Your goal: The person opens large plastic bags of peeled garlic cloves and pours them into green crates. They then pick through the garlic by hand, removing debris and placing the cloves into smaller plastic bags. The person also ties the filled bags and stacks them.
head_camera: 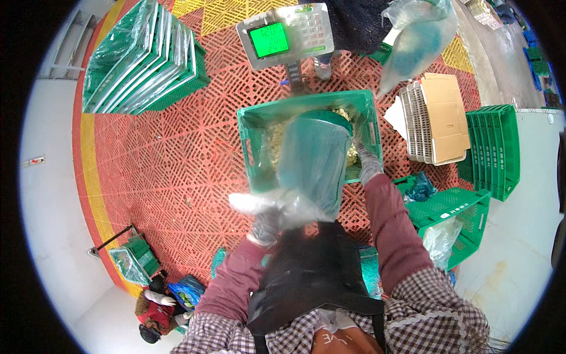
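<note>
A green round tub [316, 155], blurred and wrapped about by clear plastic, is tilted over a green plastic crate [247, 170]. Pale yellow pieces [277, 137] of food lie in the crate and show on both sides of the tub. My left hand [266, 223], in a grey glove, grips bunched clear plastic film [292, 205] at the tub's near end. At the tub's far right side is my gloved right hand [368, 161], holding the edge; its fingertips are partly hidden. Behind the crate stands a digital scale display [285, 35], lit green.
Stacked, film-lined green crates [146, 66] stand far left. To the right are white baskets [415, 124] topped with cardboard [446, 119], plus green crates [493, 150]. A person [154, 309] is at lower left. Another person's shoe [323, 68] shows behind the scale, near a filled plastic bag [418, 48].
</note>
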The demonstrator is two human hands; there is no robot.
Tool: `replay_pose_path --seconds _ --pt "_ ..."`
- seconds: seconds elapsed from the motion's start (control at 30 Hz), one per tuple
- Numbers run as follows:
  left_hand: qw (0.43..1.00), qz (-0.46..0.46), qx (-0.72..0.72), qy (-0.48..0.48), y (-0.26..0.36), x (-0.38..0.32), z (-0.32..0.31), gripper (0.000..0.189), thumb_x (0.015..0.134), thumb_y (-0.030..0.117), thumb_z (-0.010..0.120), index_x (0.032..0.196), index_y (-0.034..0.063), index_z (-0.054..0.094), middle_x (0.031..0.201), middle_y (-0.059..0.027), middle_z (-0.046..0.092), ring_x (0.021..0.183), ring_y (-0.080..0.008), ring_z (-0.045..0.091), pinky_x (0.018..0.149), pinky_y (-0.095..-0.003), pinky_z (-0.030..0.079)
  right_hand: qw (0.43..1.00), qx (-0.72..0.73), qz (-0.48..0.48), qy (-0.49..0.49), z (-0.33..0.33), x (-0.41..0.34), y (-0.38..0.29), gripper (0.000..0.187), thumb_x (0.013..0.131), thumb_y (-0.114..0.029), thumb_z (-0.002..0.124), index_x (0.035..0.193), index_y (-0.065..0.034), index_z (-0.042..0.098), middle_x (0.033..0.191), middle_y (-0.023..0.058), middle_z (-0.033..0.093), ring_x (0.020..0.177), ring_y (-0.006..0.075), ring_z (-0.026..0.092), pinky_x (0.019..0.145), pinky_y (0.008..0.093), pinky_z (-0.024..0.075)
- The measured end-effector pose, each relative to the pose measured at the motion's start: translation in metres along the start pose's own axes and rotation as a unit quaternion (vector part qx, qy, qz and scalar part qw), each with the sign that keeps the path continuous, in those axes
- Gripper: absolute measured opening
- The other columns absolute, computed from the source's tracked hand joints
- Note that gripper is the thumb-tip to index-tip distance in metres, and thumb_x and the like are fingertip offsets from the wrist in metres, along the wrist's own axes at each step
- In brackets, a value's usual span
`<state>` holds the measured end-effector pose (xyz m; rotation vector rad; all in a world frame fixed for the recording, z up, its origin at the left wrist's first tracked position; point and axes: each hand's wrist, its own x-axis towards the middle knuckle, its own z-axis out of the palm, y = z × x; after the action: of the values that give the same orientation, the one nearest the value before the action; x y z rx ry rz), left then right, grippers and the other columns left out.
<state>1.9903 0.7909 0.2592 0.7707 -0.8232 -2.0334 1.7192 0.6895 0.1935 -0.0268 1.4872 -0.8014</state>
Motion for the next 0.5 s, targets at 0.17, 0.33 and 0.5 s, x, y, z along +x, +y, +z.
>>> replay_pose_path --seconds 0.17,0.33,0.5 --pt "0.842 -0.132 0.521 -0.05 -0.037 -0.017 0.007 0.039 0.088 0.014 0.043 0.126 0.0052 0.04 0.121 -0.0099 0.046 0.111 -0.0196 0.045 0.092 -0.0295 0.038 0.989 0.065 0.132 -0.024 0.033 0.082 0.065 0.074 0.073 -0.054 0.063 0.128 -0.0087 0.043 0.12 0.0124 0.054 0.108 0.0292 0.05 0.095 0.0433 0.0371" --pt "0.566 0.208 0.772 -0.203 -0.081 -0.01 0.014 0.031 0.093 0.028 0.044 0.11 0.0027 0.049 0.1 -0.0051 0.052 0.091 -0.0162 0.051 0.077 -0.0258 0.044 0.966 -0.244 -0.047 -0.075 0.067 0.109 0.081 0.055 0.079 -0.046 0.059 0.119 -0.0087 0.051 0.108 0.012 0.059 0.096 0.0269 0.057 0.081 0.0402 0.0453" --pt "0.979 -0.021 0.196 0.059 -0.048 -0.007 0.01 0.038 0.088 0.035 0.051 0.11 0.0053 0.049 0.099 -0.0038 0.052 0.092 -0.0158 0.051 0.081 -0.0285 0.045 0.646 -0.719 -0.252 -0.053 0.061 0.057 0.051 0.024 0.082 -0.02 0.054 0.103 -0.0088 0.06 0.096 0.0143 0.062 0.083 0.0207 0.061 0.063 0.037 0.0491"
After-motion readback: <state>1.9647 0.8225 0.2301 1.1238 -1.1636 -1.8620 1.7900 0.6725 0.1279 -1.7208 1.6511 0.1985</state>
